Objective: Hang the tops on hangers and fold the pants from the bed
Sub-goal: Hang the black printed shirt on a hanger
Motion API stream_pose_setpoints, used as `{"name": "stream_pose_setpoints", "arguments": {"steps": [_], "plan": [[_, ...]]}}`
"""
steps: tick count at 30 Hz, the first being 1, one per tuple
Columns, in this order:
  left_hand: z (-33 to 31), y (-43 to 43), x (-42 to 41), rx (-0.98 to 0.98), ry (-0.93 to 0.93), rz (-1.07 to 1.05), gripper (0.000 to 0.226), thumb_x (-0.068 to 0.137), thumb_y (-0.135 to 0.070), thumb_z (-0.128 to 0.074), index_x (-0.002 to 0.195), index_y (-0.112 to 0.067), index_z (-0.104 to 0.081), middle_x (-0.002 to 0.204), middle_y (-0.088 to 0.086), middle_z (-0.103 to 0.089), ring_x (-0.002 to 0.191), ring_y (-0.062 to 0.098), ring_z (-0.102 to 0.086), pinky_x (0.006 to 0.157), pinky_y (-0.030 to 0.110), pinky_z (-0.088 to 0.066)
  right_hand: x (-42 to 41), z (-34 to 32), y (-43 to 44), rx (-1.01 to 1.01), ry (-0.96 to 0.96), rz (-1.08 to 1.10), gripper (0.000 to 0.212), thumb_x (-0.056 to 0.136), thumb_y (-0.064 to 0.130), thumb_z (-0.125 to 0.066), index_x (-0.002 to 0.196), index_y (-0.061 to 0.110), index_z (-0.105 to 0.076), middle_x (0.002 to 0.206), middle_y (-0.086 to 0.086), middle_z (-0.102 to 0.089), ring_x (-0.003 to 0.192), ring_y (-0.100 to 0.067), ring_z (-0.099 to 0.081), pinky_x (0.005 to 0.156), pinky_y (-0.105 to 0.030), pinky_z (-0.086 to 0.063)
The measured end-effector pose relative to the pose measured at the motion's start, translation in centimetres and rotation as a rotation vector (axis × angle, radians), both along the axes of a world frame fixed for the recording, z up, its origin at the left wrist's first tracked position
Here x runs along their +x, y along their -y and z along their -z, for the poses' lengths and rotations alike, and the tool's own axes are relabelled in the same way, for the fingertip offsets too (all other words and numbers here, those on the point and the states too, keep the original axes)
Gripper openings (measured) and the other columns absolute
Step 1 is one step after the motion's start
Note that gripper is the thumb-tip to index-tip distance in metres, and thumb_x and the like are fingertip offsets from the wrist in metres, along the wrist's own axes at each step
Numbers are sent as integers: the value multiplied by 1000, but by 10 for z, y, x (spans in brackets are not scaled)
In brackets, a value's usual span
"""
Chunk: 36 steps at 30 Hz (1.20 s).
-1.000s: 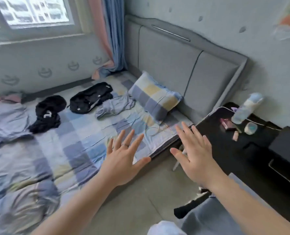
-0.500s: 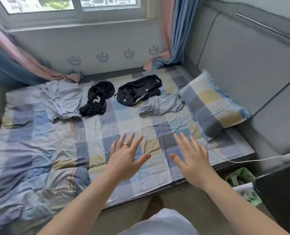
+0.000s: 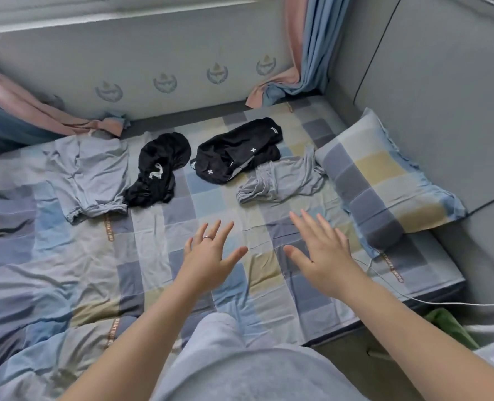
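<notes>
Head view: holding nothing in left hand [image 3: 208, 257] or right hand [image 3: 325, 256] (fingers straight); black clothes [image 3: 237, 151] at twelve o'clock.

checked pillow [image 3: 384, 180] at right of frame, lying against the grey padded headboard [image 3: 442, 68] | pink-and-blue curtain [image 3: 303, 53] hanging at upper right, hem bunched below | second curtain [image 3: 23, 111] trailing at upper left | crest decals [image 3: 164, 82] across the wall | white cable [image 3: 454, 304] crossing lower right
</notes>
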<state>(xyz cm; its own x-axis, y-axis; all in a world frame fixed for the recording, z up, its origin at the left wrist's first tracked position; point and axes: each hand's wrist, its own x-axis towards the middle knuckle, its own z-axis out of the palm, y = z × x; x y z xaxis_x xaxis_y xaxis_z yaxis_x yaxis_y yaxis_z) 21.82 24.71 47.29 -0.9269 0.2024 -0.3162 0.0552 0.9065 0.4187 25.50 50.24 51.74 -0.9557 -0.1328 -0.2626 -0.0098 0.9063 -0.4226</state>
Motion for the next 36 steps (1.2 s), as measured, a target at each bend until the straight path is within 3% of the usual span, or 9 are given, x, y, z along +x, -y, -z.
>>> {"name": "stream_pose_setpoints", "arguments": {"steps": [6,14,21,25,27,31,36], "plan": [[79,16,-113,-27,20,58,73,92,-73,-35,157,-43,-19,168,-8,-14,155,17,0,123,46,-7,-113,72,10,39,-44,2,67,99,62,-26,157,46,4,167,16,8,153,-11,12,122,-47,4],[302,-3,-363,24,5,157,68,96,-65,-41,156,-37,-25,166,-6,-20,153,16,-9,123,41,-13,-358,314,23,61,-23,110,65,101,57,-33,158,42,-7,168,12,-4,153,-14,-1,121,-45,-7],[495,-66,-566,32,-332,316,60,98,-45,-53,152,-22,-39,160,3,-35,148,24,-23,119,38,-25,-541,517,-1,98,-98,217,63,101,52,-40,157,40,-13,167,10,-14,152,-16,-11,118,-47,-18],[548,-118,-661,-25,-409,252,62,97,-57,-49,153,-43,-27,161,-10,-28,143,27,-28,106,54,-33,-646,576,-29,168,-157,267,66,101,50,-44,157,43,-10,168,7,-9,153,-23,-9,119,-51,-17],[579,-129,-681,-85,-509,112,58,94,-66,-44,148,-50,-30,152,-15,-38,132,26,-36,96,50,-33,-684,602,-40,171,-202,283,66,99,50,-45,157,45,-14,168,7,-11,153,-23,-10,119,-50,-15],[611,-140,-711,-77,-793,32,38,92,-55,-44,127,-45,-56,125,-12,-57,109,27,-48,81,41,-28,-716,642,-52,135,-507,383,50,95,42,-42,145,42,-44,153,15,-42,143,-10,-31,113,-42,-22],[613,-141,-719,-80,-842,39,32,93,-46,-44,120,-40,-59,117,-10,-61,102,26,-51,78,40,-28,-720,651,-55,77,-632,428,45,97,29,-41,139,38,-54,142,17,-54,135,-8,-41,108,-39,-28]]}}
